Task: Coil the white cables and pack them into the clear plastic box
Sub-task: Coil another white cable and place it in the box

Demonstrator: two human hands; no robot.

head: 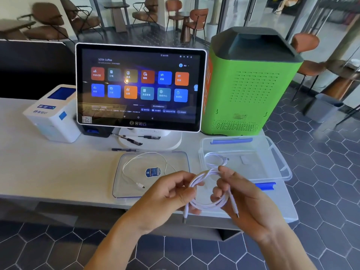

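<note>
Both hands hold one coiled white cable (209, 205) above the counter's front edge. My left hand (167, 193) pinches the coil's left side, and my right hand (239, 191) grips its right side and top. Two plug ends hang down from the coil. The clear plastic box (272, 152) stands open behind my right hand, with another coiled white cable (215, 159) lying in its near left corner. A third white cable (144, 168) lies loose on the box's clear lid (120, 172), which sits flat to the left of the box.
A touchscreen terminal (140, 86) stands behind the lid, a white receipt printer (52, 114) to its left, and a green machine (249, 82) behind the box. Pens (127, 140) lie near the screen's base. The counter edge (58, 197) runs in front; hexagon floor tiles lie below.
</note>
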